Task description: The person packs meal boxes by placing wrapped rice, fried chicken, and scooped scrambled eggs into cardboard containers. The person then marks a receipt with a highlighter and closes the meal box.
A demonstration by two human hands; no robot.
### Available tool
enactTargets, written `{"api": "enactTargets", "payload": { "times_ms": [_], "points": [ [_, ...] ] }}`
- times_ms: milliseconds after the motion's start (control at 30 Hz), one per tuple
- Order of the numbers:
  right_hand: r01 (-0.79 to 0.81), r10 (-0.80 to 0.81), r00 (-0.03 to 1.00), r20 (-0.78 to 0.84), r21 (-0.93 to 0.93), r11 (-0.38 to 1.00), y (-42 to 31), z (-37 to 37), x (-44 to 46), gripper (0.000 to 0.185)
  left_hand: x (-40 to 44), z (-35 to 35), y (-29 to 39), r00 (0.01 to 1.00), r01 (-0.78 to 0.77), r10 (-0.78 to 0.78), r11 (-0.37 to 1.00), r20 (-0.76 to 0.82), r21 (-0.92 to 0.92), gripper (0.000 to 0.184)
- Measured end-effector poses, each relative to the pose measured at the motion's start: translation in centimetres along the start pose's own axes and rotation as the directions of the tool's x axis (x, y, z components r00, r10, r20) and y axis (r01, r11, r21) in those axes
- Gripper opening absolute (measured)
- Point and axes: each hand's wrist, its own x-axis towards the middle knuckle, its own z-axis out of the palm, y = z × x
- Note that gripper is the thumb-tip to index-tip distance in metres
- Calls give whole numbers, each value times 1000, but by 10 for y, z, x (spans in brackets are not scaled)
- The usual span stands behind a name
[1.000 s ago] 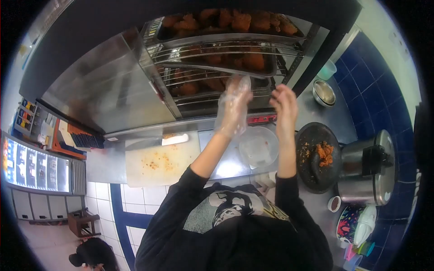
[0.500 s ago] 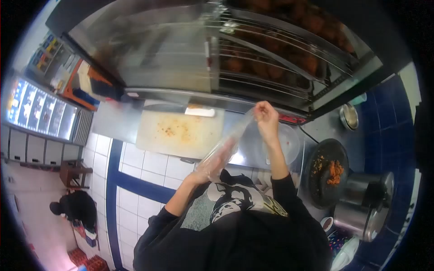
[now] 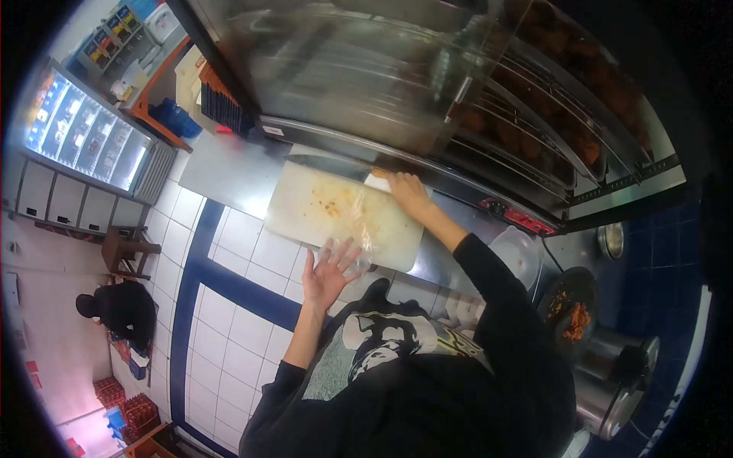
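Note:
My left hand (image 3: 327,276) is bare, palm up, with its fingers spread below the front edge of the white cutting board (image 3: 294,202). A clear, crumpled plastic glove (image 3: 365,227) is just beyond its fingertips, over the board; whether it touches them is hard to tell. At the board's far right corner, my right hand (image 3: 406,195) has its fingers curled over the white handle of a knife (image 3: 328,166). The blade points left along the board's far edge. Orange crumbs (image 3: 330,208) are scattered on the board.
A glass cabinet (image 3: 366,84) with trays of fried food stands behind the board. To the right are a clear bowl (image 3: 518,256), a dark stone mortar (image 3: 561,301) and a metal cooker (image 3: 611,382). A person (image 3: 126,313) is at far lower left.
The plastic glove has come off my left hand, which is now spread open. My right hand has moved from the glove to the knife handle. The view has turned and shifted left.

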Motion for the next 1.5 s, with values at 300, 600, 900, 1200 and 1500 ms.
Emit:
{"api": "enactTargets", "payload": {
  "times_ms": [300,600,900,1200,1500],
  "points": [
    [60,-99,899,-426,-104,993,-41,-122,-1,28,106,-5,-11,957,46,-44,999,-287,2,79],
    [-77,-254,801,-542,-514,855,40,-236,-18,7,66,80,-5,981,50,12,949,-194,313,64],
    [-433,87,784,-614,-442,785,132,-268,-178,15,55,89,-21,996,-43,78,853,-46,520,50],
    [-643,365,688,-627,-294,707,122,-246,-281,15,35,98,-124,929,155,-358,615,99,774,45],
    [-793,943,300,-145,511,331,-317,9,-544,63,-117,-31,-336,-401,789,-911,-290,98,542,58]
  ]
}}
